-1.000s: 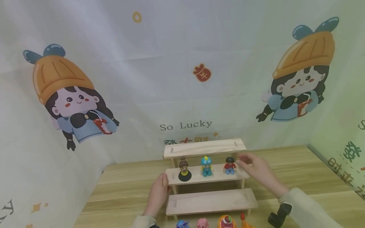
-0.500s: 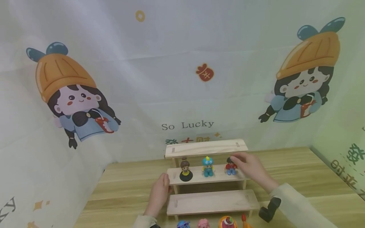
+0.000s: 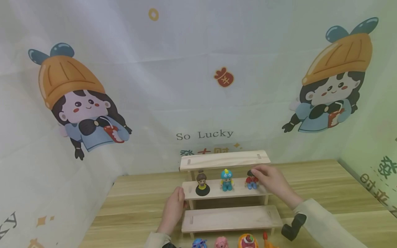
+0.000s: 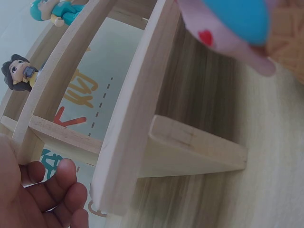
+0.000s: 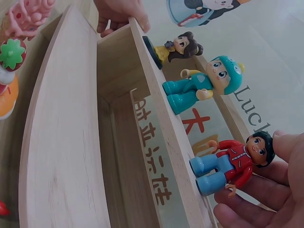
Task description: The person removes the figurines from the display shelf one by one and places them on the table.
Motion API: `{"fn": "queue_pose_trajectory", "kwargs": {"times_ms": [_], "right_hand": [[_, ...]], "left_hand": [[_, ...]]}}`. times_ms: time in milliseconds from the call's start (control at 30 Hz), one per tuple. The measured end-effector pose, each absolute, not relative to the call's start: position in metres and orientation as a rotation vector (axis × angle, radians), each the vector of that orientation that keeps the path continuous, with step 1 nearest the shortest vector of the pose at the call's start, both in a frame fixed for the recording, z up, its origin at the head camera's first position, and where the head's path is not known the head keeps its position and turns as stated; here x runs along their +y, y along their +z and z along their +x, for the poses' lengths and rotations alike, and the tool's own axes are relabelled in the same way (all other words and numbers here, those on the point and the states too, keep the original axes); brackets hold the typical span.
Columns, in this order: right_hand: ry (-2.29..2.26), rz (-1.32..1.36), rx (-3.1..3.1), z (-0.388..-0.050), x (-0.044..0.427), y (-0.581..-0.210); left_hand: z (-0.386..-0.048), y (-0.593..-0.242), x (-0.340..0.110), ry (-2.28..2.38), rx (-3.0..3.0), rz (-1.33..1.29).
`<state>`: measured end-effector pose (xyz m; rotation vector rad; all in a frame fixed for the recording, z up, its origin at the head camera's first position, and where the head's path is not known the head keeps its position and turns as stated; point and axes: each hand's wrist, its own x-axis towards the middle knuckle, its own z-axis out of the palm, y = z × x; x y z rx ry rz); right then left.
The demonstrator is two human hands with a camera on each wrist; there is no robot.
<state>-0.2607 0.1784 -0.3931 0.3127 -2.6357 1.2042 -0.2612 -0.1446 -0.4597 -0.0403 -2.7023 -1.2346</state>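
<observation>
A stepped wooden display stand [image 3: 231,220] has three plank tiers. My left hand [image 3: 172,210] grips the left end of its middle tier, and in the left wrist view the fingers [image 4: 59,187] curl beside the wood. A toy figure with black hair, red jacket and blue trousers [image 5: 232,164] is at the right end of that tier. My right hand [image 3: 274,181] pinches its head, the thumb against the hair and other fingers behind. Along the same tier stand a teal-capped figure [image 3: 227,181] and a brown-haired figure in yellow on a black base [image 3: 202,186].
Several small toys line the front of the stand: a blue one with sunglasses [image 3: 199,243], a pink one [image 3: 221,242], an orange one topped with fruit [image 3: 248,241]. A printed cloth [image 3: 198,93] hangs behind the wooden tabletop [image 3: 133,196].
My right hand has moved left from beside the red-jacketed figure onto its head, then stayed there. My left hand has kept its place on the stand.
</observation>
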Motion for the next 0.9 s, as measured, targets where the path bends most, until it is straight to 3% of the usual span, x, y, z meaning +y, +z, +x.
{"fn": "queue_pose_trajectory", "kwargs": {"times_ms": [900], "right_hand": [[1.430,0.315,-2.589,-0.248,0.184,-0.393]], "left_hand": [[-0.261,-0.458,-0.143,-1.249,-2.679,-0.039]]}}
